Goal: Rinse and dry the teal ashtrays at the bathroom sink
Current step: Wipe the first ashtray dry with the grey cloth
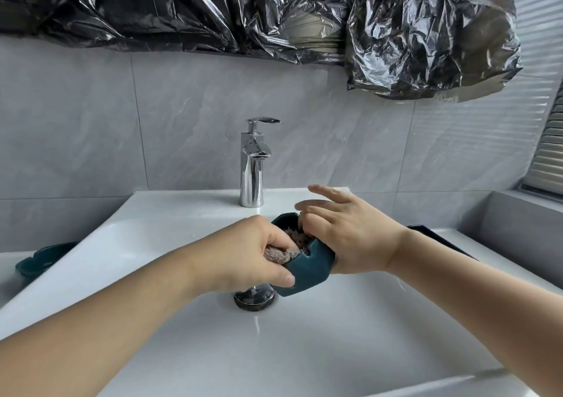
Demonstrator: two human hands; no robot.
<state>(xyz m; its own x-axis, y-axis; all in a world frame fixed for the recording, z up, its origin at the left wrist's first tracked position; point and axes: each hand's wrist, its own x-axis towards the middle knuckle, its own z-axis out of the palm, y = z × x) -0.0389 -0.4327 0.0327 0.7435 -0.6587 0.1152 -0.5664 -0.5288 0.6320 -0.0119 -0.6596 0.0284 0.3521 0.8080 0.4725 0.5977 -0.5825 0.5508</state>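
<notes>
Over the middle of the white sink [304, 351] I hold a teal ashtray [307, 267], tilted with its hollow toward me. My left hand [243, 253] grips its near rim together with a pinkish-brown cloth [68, 253]. That cloth [292, 238] fills the hollow. My right hand [344, 232] cups the tray's far right side, thumb and inner fingers pressing into the cloth, index and middle fingers spread above. A second teal ashtray [39, 259] rests on the counter at the far left, partly hidden by the basin's edge.
A chrome tap [253, 171] stands behind the basin with no water running. The chrome drain plug [254, 297] sits just under the held tray. A dark flat object [441, 241] lies on the right rim behind my wrist. Black plastic sheeting [274, 10] covers the wall above.
</notes>
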